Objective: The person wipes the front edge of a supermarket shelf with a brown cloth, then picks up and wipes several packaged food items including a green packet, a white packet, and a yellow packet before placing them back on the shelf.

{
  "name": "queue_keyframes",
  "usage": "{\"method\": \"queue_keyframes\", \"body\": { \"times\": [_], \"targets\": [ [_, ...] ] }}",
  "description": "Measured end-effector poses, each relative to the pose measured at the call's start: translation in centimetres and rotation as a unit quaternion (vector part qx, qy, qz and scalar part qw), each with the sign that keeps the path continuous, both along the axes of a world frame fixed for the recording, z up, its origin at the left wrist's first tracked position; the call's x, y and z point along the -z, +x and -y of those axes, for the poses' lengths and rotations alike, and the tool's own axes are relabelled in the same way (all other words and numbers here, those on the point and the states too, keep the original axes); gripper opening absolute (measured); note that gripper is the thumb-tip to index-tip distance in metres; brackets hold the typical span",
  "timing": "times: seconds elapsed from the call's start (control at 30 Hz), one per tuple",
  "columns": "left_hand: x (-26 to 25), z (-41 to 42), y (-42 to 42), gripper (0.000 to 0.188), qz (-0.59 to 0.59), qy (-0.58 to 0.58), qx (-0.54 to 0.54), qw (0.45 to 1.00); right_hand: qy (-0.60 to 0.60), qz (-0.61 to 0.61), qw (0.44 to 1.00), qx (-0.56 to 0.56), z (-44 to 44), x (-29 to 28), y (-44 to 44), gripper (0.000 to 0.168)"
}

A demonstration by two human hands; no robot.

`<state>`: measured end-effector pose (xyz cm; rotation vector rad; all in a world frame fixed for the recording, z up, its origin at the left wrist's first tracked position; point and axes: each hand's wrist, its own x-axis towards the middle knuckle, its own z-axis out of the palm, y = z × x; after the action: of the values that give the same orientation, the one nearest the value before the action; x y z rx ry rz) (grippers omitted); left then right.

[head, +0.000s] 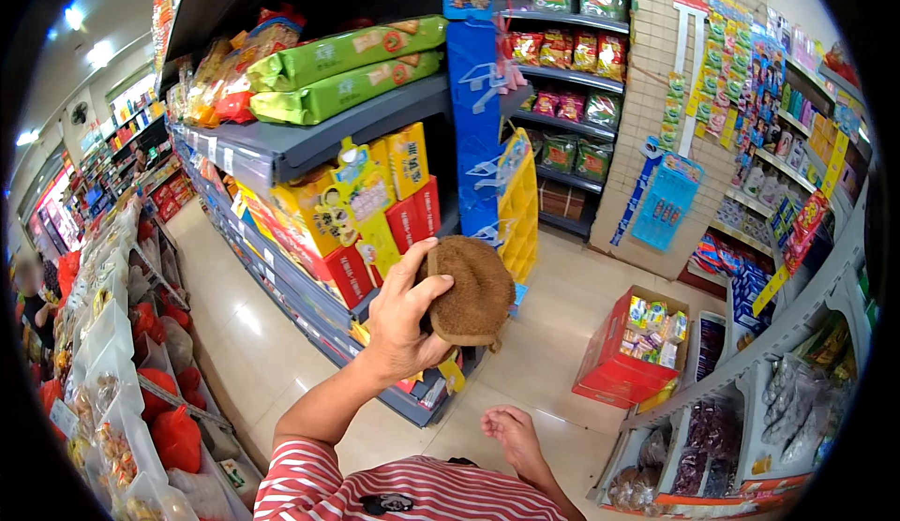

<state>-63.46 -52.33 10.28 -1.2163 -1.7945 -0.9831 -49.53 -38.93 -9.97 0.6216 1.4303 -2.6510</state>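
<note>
My left hand is raised before me, its fingers and thumb closed around a folded brown terry cloth. Close behind the cloth stands the end of a grey shelf unit, with red and yellow snack boxes on a lower shelf. Two long green snack packs lie stacked on the shelf above. My right hand is low in front of my body over the tiled floor, fingers loosely curled; whether they touch the palm is unclear, and no object shows in it.
A red carton of small packs stands on the floor to the right. Clear plastic bins line the aisle at left, with a person at the far left edge. A yellow display rack stands at the shelf end, and curved grey shelving fills the lower right.
</note>
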Motion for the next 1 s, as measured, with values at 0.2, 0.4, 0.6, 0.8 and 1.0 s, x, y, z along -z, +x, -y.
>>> {"method": "queue_keyframes", "body": {
  "times": [0.2, 0.4, 0.6, 0.8, 1.0],
  "targets": [
    [-0.2, -2.7, 0.4, 0.043, -0.020, 0.009, -0.039, 0.999, -0.005, 0.007, 1.000, 0.020, -2.6, 0.8, 1.5, 0.014],
    [-0.7, -4.1, 0.4, 0.043, -0.046, -0.009, -0.102, 0.994, -0.012, 0.013, 0.998, 0.052, -4.6, 1.0, 2.8, 0.011],
    [-4.6, -5.4, -2.1, 0.048, -0.165, 0.042, -0.231, 0.958, -0.028, 0.010, 0.997, 0.065, -6.0, 1.1, 3.4, 0.009],
    [-7.7, -7.4, -7.1, 0.047, -0.226, -0.024, -0.340, 0.913, -0.031, 0.005, 0.997, 0.069, -6.6, 0.9, 2.9, 0.008],
    [-10.2, -8.7, -14.1, 0.024, -0.280, -0.121, -0.433, 0.848, -0.007, 0.008, 0.998, 0.059, -6.7, 1.3, 2.6, 0.012]
  ]
}}
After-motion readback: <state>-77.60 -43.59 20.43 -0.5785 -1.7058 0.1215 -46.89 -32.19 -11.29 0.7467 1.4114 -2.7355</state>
